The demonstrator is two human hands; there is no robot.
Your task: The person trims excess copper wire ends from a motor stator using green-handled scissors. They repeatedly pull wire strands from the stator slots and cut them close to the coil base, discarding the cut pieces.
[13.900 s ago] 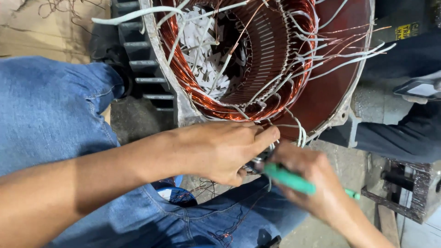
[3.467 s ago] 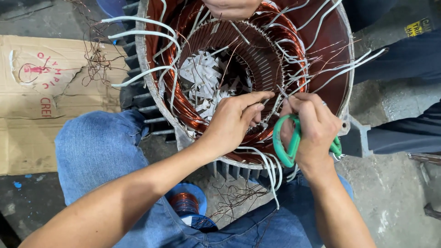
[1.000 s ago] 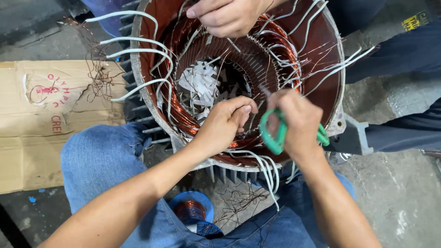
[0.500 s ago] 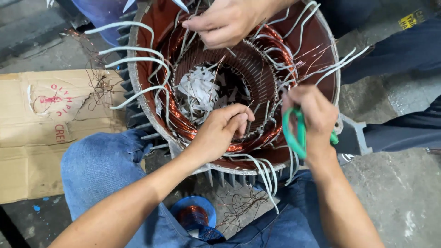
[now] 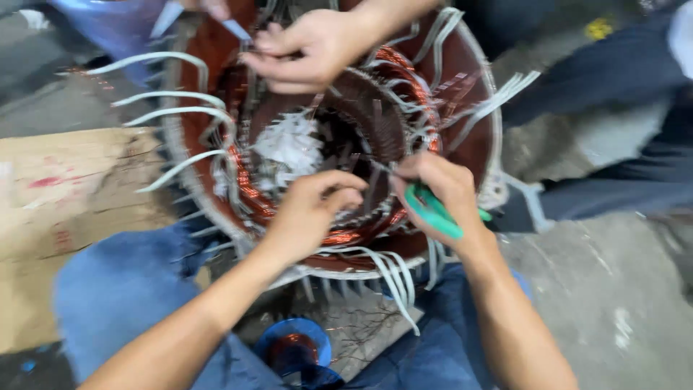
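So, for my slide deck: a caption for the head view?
Left hand on stator windings; right hand holds green-handled tool; another person's hand opposite.

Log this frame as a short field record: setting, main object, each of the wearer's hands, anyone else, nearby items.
Setting: concrete floor, flattened cardboard at left
Main object: large motor stator, copper windings, white sleeved leads
Left hand: fingers pinching at the near inner windings
Right hand: shut on green-handled tool, held at the windings
Other person: a hand working the far rim
Nearby: blue spool of copper wire between the wearer's knees
Image: motion-blurred
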